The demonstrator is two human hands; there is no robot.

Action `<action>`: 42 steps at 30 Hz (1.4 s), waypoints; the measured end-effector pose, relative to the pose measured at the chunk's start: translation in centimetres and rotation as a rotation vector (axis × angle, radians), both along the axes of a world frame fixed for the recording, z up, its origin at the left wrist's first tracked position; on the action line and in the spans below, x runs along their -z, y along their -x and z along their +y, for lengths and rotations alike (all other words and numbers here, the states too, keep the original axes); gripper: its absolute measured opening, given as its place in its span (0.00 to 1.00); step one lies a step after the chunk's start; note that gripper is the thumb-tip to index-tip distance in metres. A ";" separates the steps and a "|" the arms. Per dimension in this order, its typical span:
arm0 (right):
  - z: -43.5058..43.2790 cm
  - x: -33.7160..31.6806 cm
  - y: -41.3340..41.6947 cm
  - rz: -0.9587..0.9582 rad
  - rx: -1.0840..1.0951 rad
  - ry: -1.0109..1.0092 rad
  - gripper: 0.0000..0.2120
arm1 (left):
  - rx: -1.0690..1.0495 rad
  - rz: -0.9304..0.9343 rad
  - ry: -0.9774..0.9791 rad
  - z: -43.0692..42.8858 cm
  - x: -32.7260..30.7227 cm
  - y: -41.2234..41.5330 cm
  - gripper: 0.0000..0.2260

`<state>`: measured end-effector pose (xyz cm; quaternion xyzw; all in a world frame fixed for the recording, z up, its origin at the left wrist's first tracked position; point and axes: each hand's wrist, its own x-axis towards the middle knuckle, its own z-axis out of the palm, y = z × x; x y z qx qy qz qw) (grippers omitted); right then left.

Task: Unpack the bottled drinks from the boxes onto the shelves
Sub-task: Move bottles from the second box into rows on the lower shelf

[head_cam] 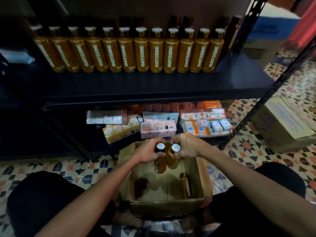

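- Grips an amber plastic bottle with a white cap (159, 165) in the left hand (148, 153), at lower centre of the frame, fingers curled round the neck just under the cap.
- Grips a second amber white-capped bottle (172, 161) in the right hand (187, 146) the same way, fingers wrapped round its neck.
- Holds both bottles upright and close side by side at the far end of an open brown cardboard box (164, 205) on the floor; cannot tell whether their bases rest on the box bottom.
- Leaves a third amber bottle (185, 185) lying on its side inside the box, along the right wall, apart from the two held ones.
- Faces a black metal shelf (136, 84) across the upper half of the frame, with a row of amber bottles labelled OATSIDE (130, 55) standing upright side by side towards its back.
- Looks past the box to plastic-wrapped packs of small cartons (159, 124) stacked on the lower level, at centre frame.
- Brackets the box with dark-clothed knees (42, 199) at lower left and lower right.
- Takes in patterned floor tiles (253, 151), a closed pale carton (287, 127) at the right edge and a blue-and-white box (270, 31) at upper right.
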<state>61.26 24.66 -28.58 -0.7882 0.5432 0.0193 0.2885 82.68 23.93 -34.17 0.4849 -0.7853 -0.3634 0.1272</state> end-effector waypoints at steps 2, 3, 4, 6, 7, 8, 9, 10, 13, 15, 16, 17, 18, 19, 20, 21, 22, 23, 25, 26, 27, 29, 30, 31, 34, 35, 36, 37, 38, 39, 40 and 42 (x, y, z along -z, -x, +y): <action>-0.6 -2.5 0.1 -0.041 -0.015 0.037 0.16 | -0.008 0.050 0.043 -0.4 -2.6 -0.4 0.15; -0.8 -3.8 0.2 -0.066 -0.017 0.064 0.17 | -0.019 0.077 0.063 -0.5 -3.7 -0.7 0.16; -1.1 -5.0 0.4 -0.082 -0.009 0.093 0.18 | -0.037 0.105 0.081 -0.6 -4.8 -1.0 0.16; -1.5 -7.4 0.6 -0.111 0.007 0.161 0.20 | -0.092 0.145 0.131 -0.7 -6.8 -1.7 0.17; -1.7 -8.4 0.7 -0.130 0.012 0.193 0.22 | -0.119 0.161 0.150 -0.8 -7.9 -1.8 0.17; -1.8 -9.5 0.7 -0.157 0.019 0.218 0.23 | -0.138 0.182 0.170 -0.7 -9.1 -1.9 0.17; -1.9 -10.4 0.7 -0.193 0.032 0.235 0.25 | -0.155 0.198 0.195 -0.9 -10.0 -2.0 0.17; -1.9 -11.4 0.7 -0.236 0.056 0.247 0.26 | -0.165 0.212 0.224 -1.0 -11.1 -2.0 0.17; -1.9 -13.7 0.4 -0.364 0.132 0.288 0.26 | -0.202 0.249 0.286 -1.6 -13.8 -2.3 0.16; -1.9 -14.8 0.1 -0.424 0.154 0.326 0.25 | -0.236 0.276 0.301 -2.0 -15.3 -2.6 0.16; -2.0 -15.3 0.0 -0.451 0.166 0.347 0.25 | -0.247 0.287 0.313 -2.2 -16.1 -2.7 0.16; -2.1 -15.8 -0.1 -0.477 0.175 0.368 0.24 | -0.255 0.298 0.332 -2.3 -17.0 -2.7 0.17; -2.3 -16.2 -0.2 -0.501 0.180 0.388 0.22 | -0.263 0.307 0.359 -2.4 -17.8 -2.7 0.17; -2.4 -16.7 -0.3 -0.520 0.183 0.412 0.21 | -0.272 0.317 0.387 -2.6 -18.6 -2.7 0.17; -2.6 -17.2 -0.4 -0.541 0.189 0.440 0.19 | -0.280 0.328 0.413 -2.7 -19.5 -2.7 0.17; -2.9 -17.7 -0.6 -0.564 0.196 0.465 0.17 | -0.285 0.338 0.435 -3.0 -20.3 -2.7 0.17; -3.2 -18.2 -0.7 -0.588 0.204 0.482 0.16 | -0.283 0.347 0.456 -3.2 -21.1 -2.7 0.16; -3.5 -18.8 -0.8 -0.608 0.211 0.496 0.15 | -0.274 0.353 0.476 -3.6 -21.9 -2.7 0.16; -4.1 -19.9 -1.0 -0.633 0.219 0.529 0.14 | -0.253 0.362 0.511 -4.5 -23.3 -2.7 0.17; -4.4 -20.5 -1.0 -0.639 0.222 0.550 0.13 | -0.251 0.365 0.522 -5.0 -23.9 -2.8 0.17; -4.8 -21.0 -1.1 -0.644 0.226 0.571 0.12 | -0.252 0.369 0.527 -5.6 -24.5 -2.8 0.17; -5.6 -21.9 -1.2 -0.650 0.237 0.609 0.11 | -0.257 0.371 0.545 -6.9 -25.3 -2.7 0.18; -6.2 -22.1 -1.3 -0.654 0.243 0.619 0.11 | -0.261 0.369 0.555 -7.5 -25.6 -2.5 0.19; -6.7 -22.3 -1.5 -0.658 0.248 0.625 0.11 | -0.267 0.371 0.558 -8.1 -25.9 -2.4 0.19; -8.4 -22.5 -1.9 -0.655 0.266 0.632 0.11 | -0.288 0.381 0.544 -9.6 -26.1 -1.7 0.20; -8.9 -22.4 -2.1 -0.646 0.274 0.632 0.12 | -0.296 0.376 0.539 -10.1 -26.0 -1.5 0.19; -9.2 -22.4 -2.3 -0.638 0.281 0.625 0.12 | -0.302 0.372 0.533 -10.4 -25.9 -1.2 0.19; -9.6 -22.2 -2.4 -0.631 0.290 0.613 0.12 | -0.304 0.370 0.524 -10.8 -25.7 -1.0 0.18; -10.0 -22.0 -2.4 -0.625 0.297 0.602 0.12 | -0.307 0.366 0.505 -11.0 -25.6 -0.8 0.18; -10.3 -21.7 -2.4 -0.625 0.305 0.592 0.12 | -0.310 0.364 0.485 -11.2 -25.6 -0.7 0.18; -10.6 -21.5 -2.3 -0.629 0.314 0.586 0.12 | -0.314 0.360 0.467 -11.5 -25.6 -0.6 0.19; -11.1 -21.2 -2.1 -0.630 0.317 0.585 0.12 | -0.311 0.318 0.461 -12.0 -25.7 -0.4 0.20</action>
